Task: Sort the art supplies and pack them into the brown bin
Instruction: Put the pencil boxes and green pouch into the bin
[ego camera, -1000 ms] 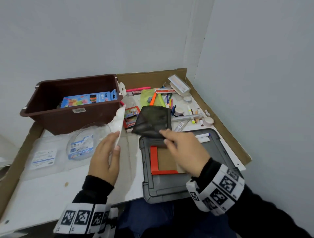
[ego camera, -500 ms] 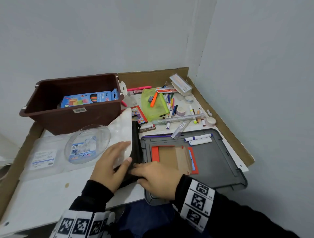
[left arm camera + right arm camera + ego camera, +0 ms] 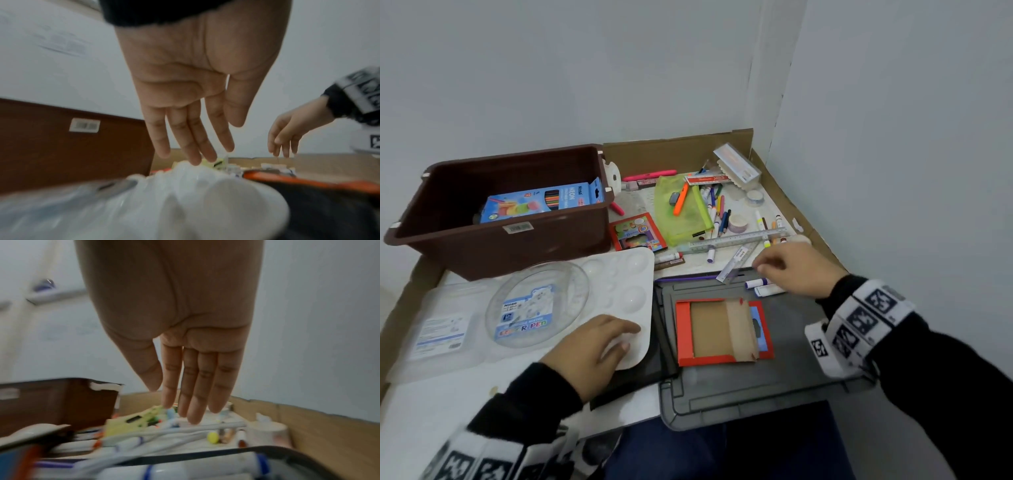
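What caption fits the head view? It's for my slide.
Left hand rests on white palette; right hand reaches over markers beside brown bin.

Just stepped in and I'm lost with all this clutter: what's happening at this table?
A person is sorting art supplies into the brown bin, which so far holds a blue pencil box. Their left hand rests flat on a white paint palette, holding nothing. Their right hand, fingers straight, reaches over loose markers and a ruler by the grey lid. Most supplies are not yet packed.
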### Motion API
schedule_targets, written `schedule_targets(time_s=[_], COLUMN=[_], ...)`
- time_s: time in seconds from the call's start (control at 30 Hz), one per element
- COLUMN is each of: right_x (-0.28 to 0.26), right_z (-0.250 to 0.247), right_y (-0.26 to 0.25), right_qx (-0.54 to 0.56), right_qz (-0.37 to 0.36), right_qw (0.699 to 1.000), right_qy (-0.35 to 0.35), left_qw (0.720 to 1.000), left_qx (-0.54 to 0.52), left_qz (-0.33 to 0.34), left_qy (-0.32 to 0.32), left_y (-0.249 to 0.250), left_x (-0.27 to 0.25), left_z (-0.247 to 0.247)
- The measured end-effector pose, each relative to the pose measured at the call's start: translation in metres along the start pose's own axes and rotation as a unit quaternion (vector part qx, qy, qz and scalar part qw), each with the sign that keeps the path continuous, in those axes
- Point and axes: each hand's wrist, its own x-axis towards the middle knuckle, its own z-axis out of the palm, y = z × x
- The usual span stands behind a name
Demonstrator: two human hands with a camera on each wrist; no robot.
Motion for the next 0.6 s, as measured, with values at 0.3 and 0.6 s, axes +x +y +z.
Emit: schedule_targets(time_s=[0.3, 0.6], right_x=[0.088, 0.11], right_z=[-0.027, -0.028], right_y=[0.057, 0.061], right_qx=[-0.059, -0.156], right_qz=[0.151, 0.194], right_qw=[0.986, 0.968], right_qy=[0.038, 0.036], left_qw=[0.991, 0.993], left_qx=[-0.008, -0.006], left_qz=[0.115, 0.109], left_qy=[0.061, -0.041], left_y=[0.047, 0.095], left_x=[0.089, 0.22], left_z=[-0.047, -0.018])
